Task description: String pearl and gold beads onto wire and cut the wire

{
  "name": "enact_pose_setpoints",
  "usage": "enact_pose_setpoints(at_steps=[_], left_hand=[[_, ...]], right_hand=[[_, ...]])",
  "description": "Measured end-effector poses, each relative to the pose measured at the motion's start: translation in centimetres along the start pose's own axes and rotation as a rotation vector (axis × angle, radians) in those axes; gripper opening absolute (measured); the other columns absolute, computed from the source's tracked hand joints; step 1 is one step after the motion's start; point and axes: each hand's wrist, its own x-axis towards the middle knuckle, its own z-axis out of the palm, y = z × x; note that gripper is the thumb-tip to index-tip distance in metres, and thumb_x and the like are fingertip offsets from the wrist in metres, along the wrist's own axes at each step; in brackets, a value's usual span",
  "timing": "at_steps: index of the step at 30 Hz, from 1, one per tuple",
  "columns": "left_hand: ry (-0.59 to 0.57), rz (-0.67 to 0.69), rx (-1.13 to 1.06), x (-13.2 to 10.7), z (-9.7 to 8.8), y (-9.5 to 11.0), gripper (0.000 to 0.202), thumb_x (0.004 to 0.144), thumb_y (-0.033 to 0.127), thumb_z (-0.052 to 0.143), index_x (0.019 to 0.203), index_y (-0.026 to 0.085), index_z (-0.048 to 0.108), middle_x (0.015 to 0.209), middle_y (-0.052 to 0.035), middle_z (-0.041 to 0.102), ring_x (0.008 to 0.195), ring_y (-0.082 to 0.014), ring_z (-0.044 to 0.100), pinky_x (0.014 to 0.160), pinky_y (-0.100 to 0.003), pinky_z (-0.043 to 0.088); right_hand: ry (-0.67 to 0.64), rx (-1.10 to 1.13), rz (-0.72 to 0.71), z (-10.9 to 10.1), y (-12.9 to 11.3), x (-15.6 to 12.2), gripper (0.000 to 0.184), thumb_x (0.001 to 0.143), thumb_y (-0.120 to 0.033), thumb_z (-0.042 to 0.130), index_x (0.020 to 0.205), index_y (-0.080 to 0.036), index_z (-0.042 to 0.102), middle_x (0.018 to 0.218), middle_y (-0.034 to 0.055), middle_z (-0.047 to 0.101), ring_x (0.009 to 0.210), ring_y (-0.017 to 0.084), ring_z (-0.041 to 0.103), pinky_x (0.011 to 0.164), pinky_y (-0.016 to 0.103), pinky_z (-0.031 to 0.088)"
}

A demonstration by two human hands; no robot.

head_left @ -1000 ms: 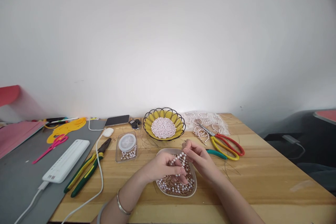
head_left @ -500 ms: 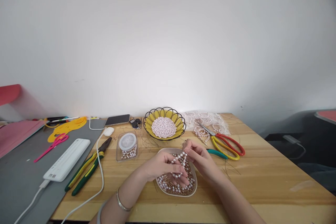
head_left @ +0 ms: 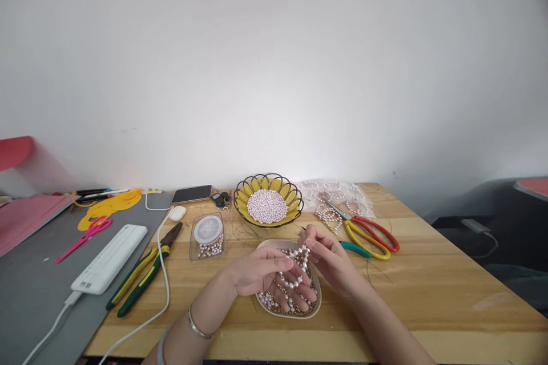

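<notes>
A small loop of pearl beads (head_left: 293, 283) hangs above a white tray (head_left: 317, 311) of loose pearly and copper-brown beads. My right hand (head_left: 324, 255) pinches the loop's upper end between thumb and fingertips. Palm up, my left hand (head_left: 268, 274) lies behind and under the loop with its fingers spread over the tray. The left thumb reaches towards the strand; whether it presses on a bead I cannot make out. Part of the tray's contents is hidden by the left hand.
Behind the tray stands a yellow basket (head_left: 241, 212) of pale beads. Right are red-and-yellow-handled scissors (head_left: 368, 234), a teal handle (head_left: 355, 249) and beaded strands (head_left: 329, 217). Left lie a clear box (head_left: 193, 252), pliers (head_left: 143, 274), a white cable (head_left: 166, 282) and a power strip (head_left: 109, 259).
My left fingers have spread out from their more curled pose, and the bead loop shows wider. My right hand has shifted slightly right, still pinching the strand.
</notes>
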Motion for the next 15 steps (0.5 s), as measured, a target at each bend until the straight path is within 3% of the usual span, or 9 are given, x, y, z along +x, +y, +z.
enact_pose_setpoints(at_steps=[4,8,15], left_hand=[[-0.021,-0.008,-0.024,-0.15,0.09,0.16,0.039,0.086,0.046,0.076,0.094,0.008,0.077,0.091,-0.0189,0.082,0.069,-0.0221,0.079,0.062,-0.027,0.059],[-0.052,-0.035,-0.03,-0.27,0.01,0.19,0.025,0.084,0.027,0.072,0.099,0.008,0.078,0.095,-0.0182,0.082,0.074,-0.0236,0.079,0.067,-0.031,0.061],[-0.056,-0.076,-0.015,-0.19,-0.46,-0.04,0.033,0.074,0.016,0.065,0.103,0.008,0.078,0.095,-0.0171,0.082,0.08,-0.0276,0.08,0.067,-0.034,0.062]], right_hand=[[-0.01,0.004,-0.01,-0.04,-0.07,0.04,0.042,0.088,-0.045,0.078,0.068,-0.02,0.051,0.061,-0.0067,0.04,0.053,0.01,0.024,0.054,0.029,0.016],[-0.03,0.003,-0.022,0.07,-0.22,0.02,0.042,0.089,-0.045,0.077,0.069,-0.02,0.05,0.06,-0.0073,0.04,0.051,0.009,0.023,0.053,0.028,0.016],[-0.033,0.001,-0.026,0.19,-0.36,-0.02,0.042,0.088,-0.045,0.077,0.07,-0.019,0.05,0.062,-0.0078,0.041,0.046,0.006,0.02,0.05,0.027,0.013]])
